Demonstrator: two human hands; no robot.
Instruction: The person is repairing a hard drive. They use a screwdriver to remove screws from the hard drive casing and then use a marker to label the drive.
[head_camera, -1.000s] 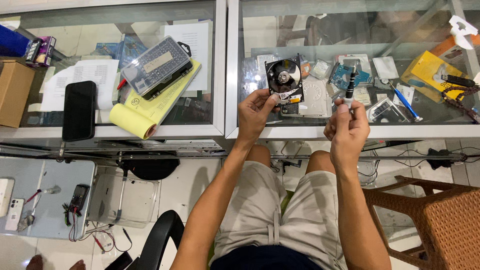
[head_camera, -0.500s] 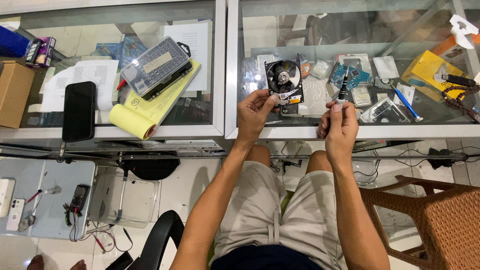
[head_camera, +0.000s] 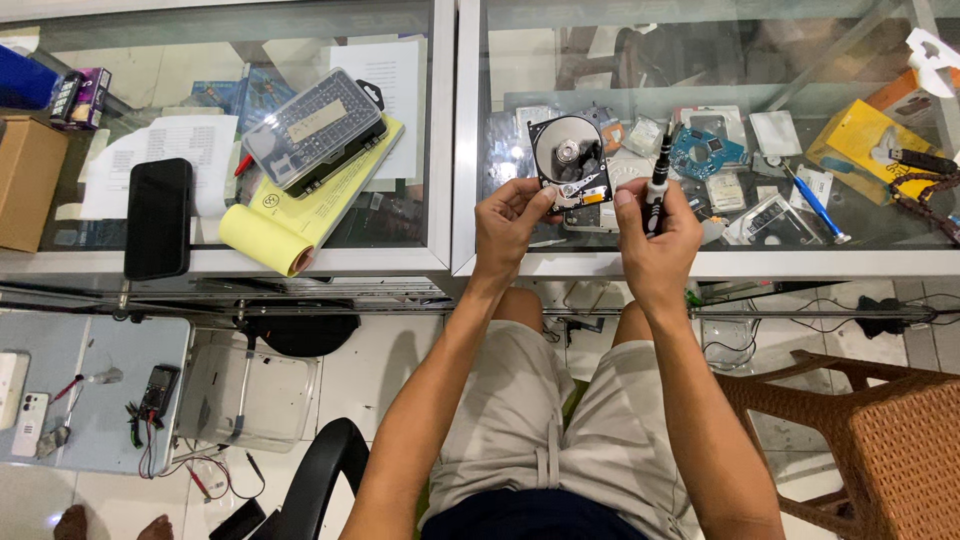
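On top of the glass counter (head_camera: 700, 262), seen from the head camera looking straight down, the left hand (head_camera: 508, 222) pinches an opened hard drive (head_camera: 570, 163) by its lower left corner, thumb and fingers closed on the edge so that the drive stands tilted above the glass with its shiny round platter facing the camera. Just beside it, the right hand (head_camera: 655, 228) is wrapped around a black precision screwdriver (head_camera: 657, 180), fingers pressed together on the handle, the shaft pointing up and away from the body, its upper end level with the drive's right edge; whether the tip touches the drive cannot be told. Both forearms reach up from the lap, over light shorts. Behind the hands lies a scatter of parts on the glass: a blue circuit board (head_camera: 705, 150), a small clear bag (head_camera: 775, 132), a blue-handled tool (head_camera: 815, 205) and a yellow package (head_camera: 868, 135) farther right. Across the metal divider, on the left pane, a clear case of screwdriver bits (head_camera: 315, 130) rests on a yellow paper roll (head_camera: 300, 215), with a black phone (head_camera: 158, 217) lying flat near the front edge and a brown cardboard box (head_camera: 28, 180) at the far left. Below the counter, a multimeter (head_camera: 158, 388) sits on a low grey surface, and a woven brown stool (head_camera: 880, 440) stands at the lower right.
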